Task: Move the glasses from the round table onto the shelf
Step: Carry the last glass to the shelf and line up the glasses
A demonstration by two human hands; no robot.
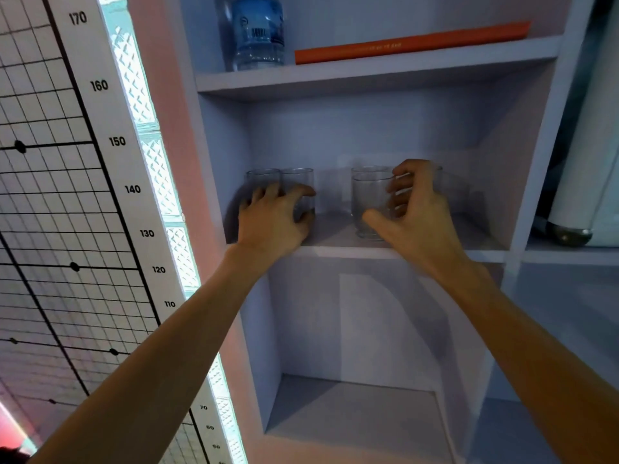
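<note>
Several clear glasses stand on the middle board of the pale shelf (338,229). Two of them (264,177) (298,179) are side by side at the left. My left hand (274,219) is spread in front of these, with thumb and index finger curved by the right one. At the right a glass (370,195) stands in front of another (366,169). My right hand (415,209) is cupped loosely beside the front glass, thumb low in front of it and fingers curled at its right. It partly hides one more glass rim (437,169). The round table is out of view.
On the board above stand a water bottle (258,31) and a flat orange book (412,41). The compartment below (355,413) holds nothing. A wall with a height scale (117,142) is at the left, and a white cylinder with a brass foot (576,195) at the right.
</note>
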